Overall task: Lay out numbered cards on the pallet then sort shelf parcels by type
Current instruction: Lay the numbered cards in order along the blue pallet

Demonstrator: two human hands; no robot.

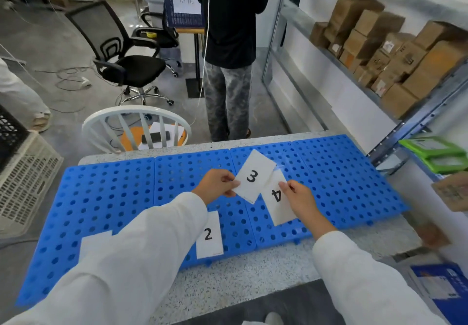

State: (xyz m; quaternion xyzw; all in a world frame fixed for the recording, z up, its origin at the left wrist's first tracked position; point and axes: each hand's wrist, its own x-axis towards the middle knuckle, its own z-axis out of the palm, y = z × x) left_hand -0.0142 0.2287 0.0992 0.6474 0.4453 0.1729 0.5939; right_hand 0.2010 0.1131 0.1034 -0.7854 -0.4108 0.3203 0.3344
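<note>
The left sleeve [131, 256] covers most of a white card [95, 240], so its number is hidden; card 3 [253, 176] overlaps the top of card 4 [277, 198]; labels on the shelf parcels [374, 46] are too small to read; a brown thing [434, 233] at the right is blurred.

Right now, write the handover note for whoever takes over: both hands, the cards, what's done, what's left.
Left hand pinches card 3. Right hand pinches card 4, upside down to the camera. The two cards overlap above the blue pallet.
Done: card 2 lies near the pallet's front edge. Another card lies to its left, number hidden behind the left sleeve.
Left: lay down 3 and 4, then sort the brown shelf parcels.
</note>
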